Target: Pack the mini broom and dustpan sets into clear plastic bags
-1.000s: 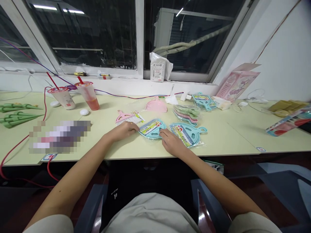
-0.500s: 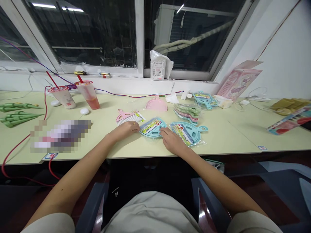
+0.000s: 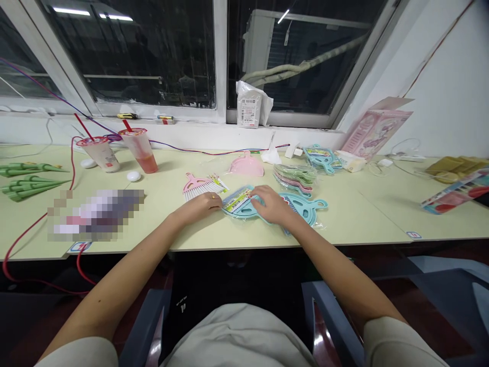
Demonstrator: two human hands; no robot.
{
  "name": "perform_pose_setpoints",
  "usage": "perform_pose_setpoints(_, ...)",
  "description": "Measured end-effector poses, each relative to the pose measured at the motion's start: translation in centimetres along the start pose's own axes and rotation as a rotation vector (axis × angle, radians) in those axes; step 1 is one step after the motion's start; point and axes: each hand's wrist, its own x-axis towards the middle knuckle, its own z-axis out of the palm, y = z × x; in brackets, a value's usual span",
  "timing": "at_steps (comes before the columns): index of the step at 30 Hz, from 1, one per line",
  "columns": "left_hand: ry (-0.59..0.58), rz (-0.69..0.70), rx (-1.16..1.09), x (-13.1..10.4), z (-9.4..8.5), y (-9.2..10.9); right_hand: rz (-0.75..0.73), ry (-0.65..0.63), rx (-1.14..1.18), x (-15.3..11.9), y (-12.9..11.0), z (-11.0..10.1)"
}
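Observation:
A wrapped blue dustpan set (image 3: 240, 203) with a printed card lies flat before me. My left hand (image 3: 201, 206) has its fingers together at the set's left edge, seemingly pinching the wrapper. My right hand (image 3: 270, 205) is over the set's right end, thumb and fingers parted around its edge. Partly under my right hand and wrist lies a second wrapped blue set (image 3: 305, 205), handle to the right. Just beyond my left hand is a pink brush (image 3: 196, 184) with white bristles. Behind the first set sits a pink dustpan (image 3: 247, 165).
Wrapped sets are stacked (image 3: 295, 177) behind the second blue set, with another blue bundle (image 3: 323, 157) farther back. Two drink cups (image 3: 140, 153) with red straws stand at the back left. A pink box (image 3: 378, 127) leans at the back right. A red cable hangs over the left edge.
My right hand has risen slightly and moved right along the set, its fingers spreading from the closer grip. My left hand stays nearly in place.

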Motion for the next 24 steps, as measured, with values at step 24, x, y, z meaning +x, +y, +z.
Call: perform_pose_setpoints(24,0.048,-0.022,0.013,0.2,0.7,0.9,0.597,-0.172,0.039,11.7,6.4,3.6)
